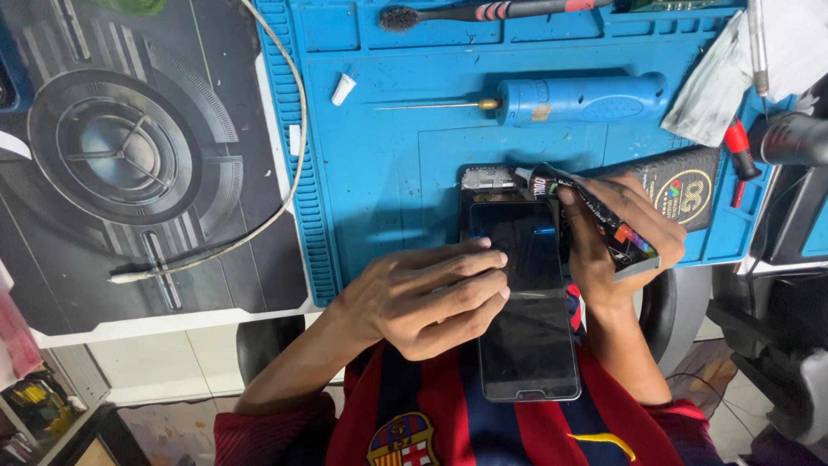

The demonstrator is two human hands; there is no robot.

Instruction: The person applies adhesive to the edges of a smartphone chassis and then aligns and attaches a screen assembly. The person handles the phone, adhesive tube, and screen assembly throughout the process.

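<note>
At the near edge of the blue work mat [379,173], a dark smartphone [526,302] lies face up, its top end on the mat and its lower end jutting out over the person's lap. The left hand [423,298] rests on the phone's left side, its fingers [479,259] loosely together and laid flat across the glass, pressing it down rather than gripping it. The right hand [617,237] is at the phone's upper right corner, its fingers clamped around a small black glue tube [595,216] with coloured markings, tilted so that its pale nozzle points toward the phone's top edge, just beside a small metal part [488,178] that lies there. Behind the right hand a black box [686,185] with a round emblem sits on the mat. Farther back lie a blue electric screwdriver [582,99] with a thin bit pointing left, a small white cap [343,89], and a toothbrush [483,12] with dark bristles in the mat's top tray. A crumpled cloth [711,82] and a red-handled tool [739,147] are at the right. Left of the mat, a dark printed pad [129,155] covers the surface, and a pale cable [259,216] curves across it. The person wears a red and blue striped shirt [448,414].
</note>
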